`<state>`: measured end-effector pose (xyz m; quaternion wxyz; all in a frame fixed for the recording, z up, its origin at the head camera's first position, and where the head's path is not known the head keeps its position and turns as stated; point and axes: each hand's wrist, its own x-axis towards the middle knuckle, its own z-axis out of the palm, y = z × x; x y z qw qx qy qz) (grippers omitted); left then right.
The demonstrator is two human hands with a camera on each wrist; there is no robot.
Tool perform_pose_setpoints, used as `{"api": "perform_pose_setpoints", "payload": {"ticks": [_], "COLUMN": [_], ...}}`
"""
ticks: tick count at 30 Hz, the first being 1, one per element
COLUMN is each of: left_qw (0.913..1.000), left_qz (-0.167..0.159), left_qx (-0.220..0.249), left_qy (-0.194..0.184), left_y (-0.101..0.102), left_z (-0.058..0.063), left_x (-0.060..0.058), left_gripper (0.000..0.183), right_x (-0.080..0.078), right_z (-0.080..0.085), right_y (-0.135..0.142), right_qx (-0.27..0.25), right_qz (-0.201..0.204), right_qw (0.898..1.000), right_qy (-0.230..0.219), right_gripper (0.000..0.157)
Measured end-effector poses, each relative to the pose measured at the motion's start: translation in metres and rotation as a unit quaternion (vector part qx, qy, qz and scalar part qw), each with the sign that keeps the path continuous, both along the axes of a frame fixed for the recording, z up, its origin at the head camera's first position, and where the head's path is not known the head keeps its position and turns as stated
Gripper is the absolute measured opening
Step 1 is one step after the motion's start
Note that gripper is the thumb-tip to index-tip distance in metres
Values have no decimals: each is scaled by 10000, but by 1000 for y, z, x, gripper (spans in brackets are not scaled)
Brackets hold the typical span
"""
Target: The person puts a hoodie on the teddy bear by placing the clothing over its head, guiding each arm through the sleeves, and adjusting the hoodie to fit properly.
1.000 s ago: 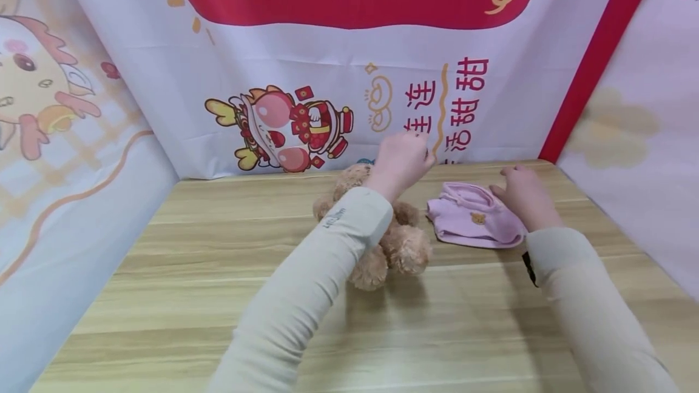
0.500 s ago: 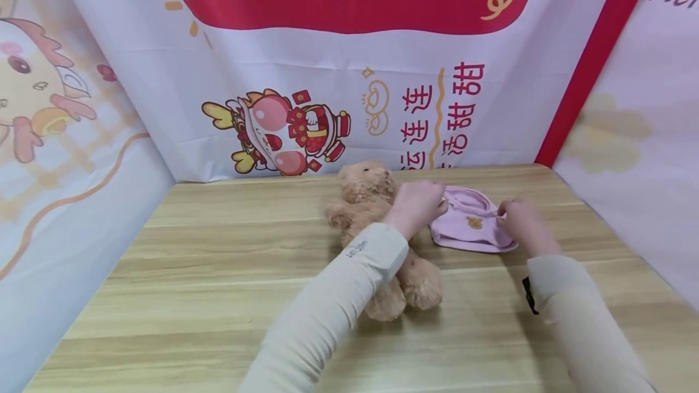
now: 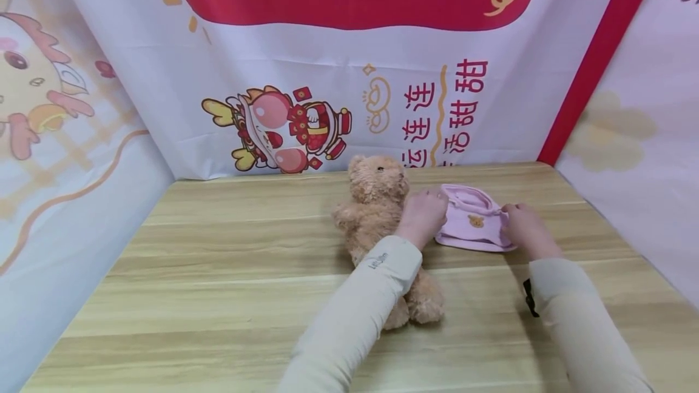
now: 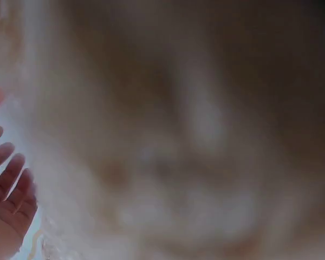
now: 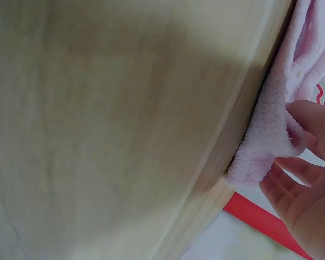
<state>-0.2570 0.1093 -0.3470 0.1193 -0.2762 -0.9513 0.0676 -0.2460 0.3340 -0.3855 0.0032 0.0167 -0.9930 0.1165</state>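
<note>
A small pink hoodie (image 3: 472,238) with a bear-face patch lies flat on the wooden table, its opening away from me. My right hand (image 3: 526,229) pinches its right sleeve; in the right wrist view, the fluffy cloth (image 5: 265,130) sits between thumb and fingers. My left hand (image 3: 423,217) is at the hoodie's left edge, hiding that sleeve. Its fingers (image 4: 11,179) look loosely bent in the left wrist view, with no cloth seen between them. Beneath my left forearm lies a brown teddy bear (image 3: 371,217), partly covered; blurred fur (image 4: 151,135) fills most of that view.
The wooden table (image 3: 218,272) runs back to a printed white cloth backdrop (image 3: 180,90) with red parts. Similar cloth side panels (image 3: 639,150) stand on the left and right. A dark strap (image 3: 530,298) sits at my right cuff.
The teddy bear has come toward me and lies more in view. My left hand has moved from over the bear's head to the hoodie; my right hand has come nearer and taken its sleeve.
</note>
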Motion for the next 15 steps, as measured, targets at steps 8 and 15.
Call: {"api": "perform_pose_setpoints", "payload": {"ticks": [8, 15], "left_qw": [9961, 9935], "left_qz": [94, -63], "left_qx": [-699, -1028], "left_qy": [-524, -493], "left_y": [10, 19], "left_z": [-17, -25], "left_x": [1, 9], "left_gripper": [33, 38], "right_x": [1, 1], "right_z": [1, 0], "right_y": [1, 2], "right_qx": [-116, -152], "right_qz": [170, 230], "right_qw": [9991, 9991], "right_qy": [-360, -329], "right_gripper": [47, 40]}}
